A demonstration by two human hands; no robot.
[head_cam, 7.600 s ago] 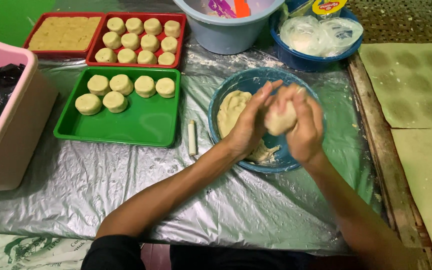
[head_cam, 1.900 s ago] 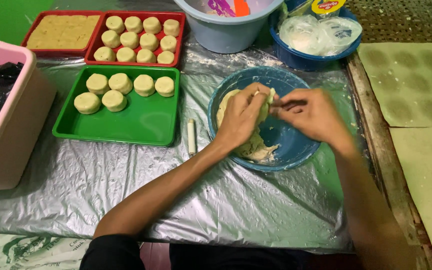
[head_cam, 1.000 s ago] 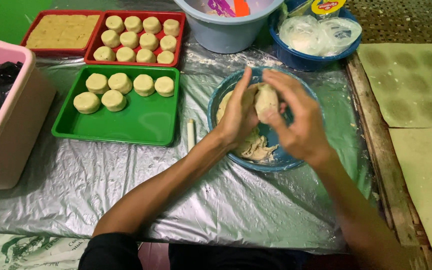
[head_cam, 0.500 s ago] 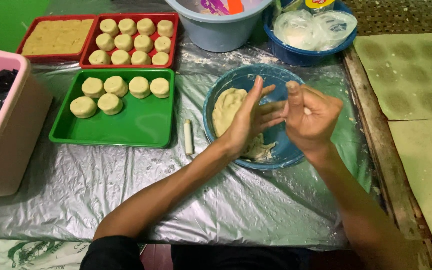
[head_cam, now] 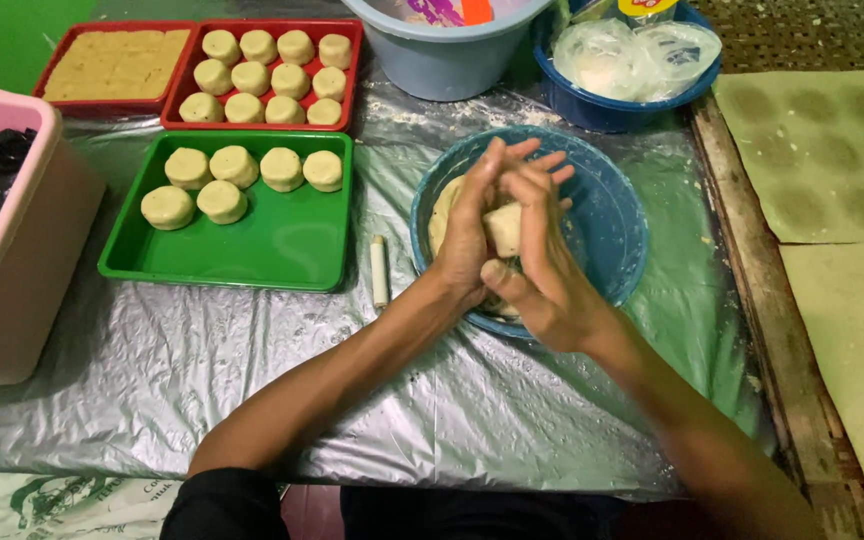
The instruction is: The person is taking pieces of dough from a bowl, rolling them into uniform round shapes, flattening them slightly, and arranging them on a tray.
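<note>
head view | my left hand and right hand pressed together around a dough lump, over the blue bowl holding more dough | green tray: 6 pucks | red tray: 11 pucks | second red tray: one flat slab | pink bin at left

The dough lump is mostly hidden between the left hand and right hand. The grey bucket is cut off at the top edge.
</note>
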